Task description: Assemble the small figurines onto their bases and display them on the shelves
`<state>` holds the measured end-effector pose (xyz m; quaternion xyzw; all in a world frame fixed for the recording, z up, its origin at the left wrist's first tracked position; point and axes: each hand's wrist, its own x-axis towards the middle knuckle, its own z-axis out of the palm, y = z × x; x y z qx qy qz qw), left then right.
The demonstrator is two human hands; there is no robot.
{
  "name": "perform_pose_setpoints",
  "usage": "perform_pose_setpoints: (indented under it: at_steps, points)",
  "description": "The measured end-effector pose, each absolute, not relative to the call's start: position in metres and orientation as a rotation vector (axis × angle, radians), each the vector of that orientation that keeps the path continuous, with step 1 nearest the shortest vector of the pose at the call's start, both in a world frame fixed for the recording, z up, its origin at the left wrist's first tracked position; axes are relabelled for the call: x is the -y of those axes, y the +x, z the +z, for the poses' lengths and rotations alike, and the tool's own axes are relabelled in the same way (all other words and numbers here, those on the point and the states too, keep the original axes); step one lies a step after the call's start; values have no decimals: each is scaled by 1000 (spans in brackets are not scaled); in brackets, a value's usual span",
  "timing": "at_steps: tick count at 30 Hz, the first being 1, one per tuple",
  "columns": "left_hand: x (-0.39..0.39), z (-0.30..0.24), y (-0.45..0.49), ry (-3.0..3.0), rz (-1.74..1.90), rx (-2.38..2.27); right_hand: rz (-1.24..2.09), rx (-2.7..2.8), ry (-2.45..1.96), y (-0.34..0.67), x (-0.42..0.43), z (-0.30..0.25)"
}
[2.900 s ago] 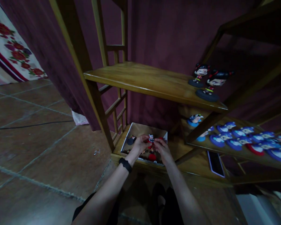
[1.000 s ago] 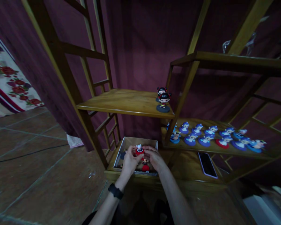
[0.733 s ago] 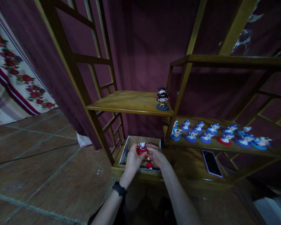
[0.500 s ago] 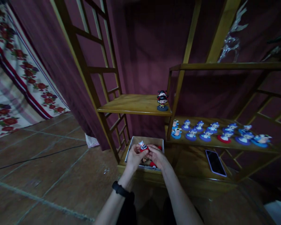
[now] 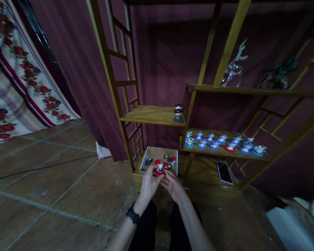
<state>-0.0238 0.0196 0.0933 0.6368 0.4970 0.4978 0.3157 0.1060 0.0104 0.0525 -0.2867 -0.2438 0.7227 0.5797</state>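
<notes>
A small white-headed figurine [image 5: 159, 168] on a red round base is pinched in the fingers of my left hand [image 5: 148, 184], over the near side of a cardboard box [image 5: 157, 150]. My right hand [image 5: 174, 186] is just right of it, fingers stretched out and apart; whether their tips touch the base I cannot tell. Inside the box lie several more figurines [image 5: 168, 166] with red or dark bases. A dark band circles my left wrist.
Two black-haired figurines [image 5: 178, 113] stand on the wooden shelf [image 5: 151, 115] above the box. Several blue-and-purple figurines [image 5: 214, 144] line the lower right shelf, with a phone [image 5: 224, 172] below. A clear deer ornament [image 5: 233, 72] stands higher up. A cable [image 5: 54, 169] crosses the floor.
My hands and the figurine have come back toward me, uncovering more of the box's contents. My right fingers have loosened from the figurine and straightened. The view has shifted too.
</notes>
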Motion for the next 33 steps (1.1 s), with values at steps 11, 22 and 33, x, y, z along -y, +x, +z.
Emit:
perform_pose_setpoints:
  at_steps: [11, 22, 33]
  points:
    - [26, 121, -32, 1868, 1267, -1312, 1602, 441, -688, 85, 32, 98]
    - [61, 137, -40, 2231, 1194, -1360, 1443, 629, -872, 82, 60, 125]
    - [48, 147, -40, 2049, 1160, -1334, 1444, 599, -896, 89, 60, 140]
